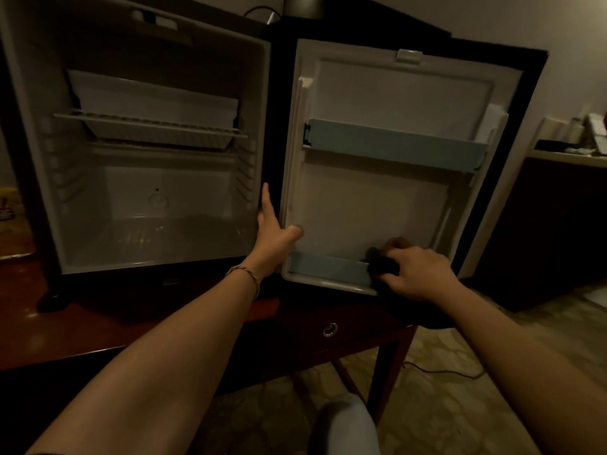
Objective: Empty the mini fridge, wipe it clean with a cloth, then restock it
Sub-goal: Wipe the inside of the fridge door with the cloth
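Observation:
The mini fridge stands open on a dark wooden table, its white inside bare apart from a wire shelf under the freezer box. Its door swings out to the right, with two pale blue rails. My left hand holds the door's hinge-side edge, fingers behind it and thumb on the inner face. My right hand grips a dark cloth and presses it on the right end of the lower door rail.
The wooden table has a drawer with a ring pull below the door. A dark cabinet with small items on top stands at the right. A cable runs over the patterned floor. Yellow packaging lies at the far left.

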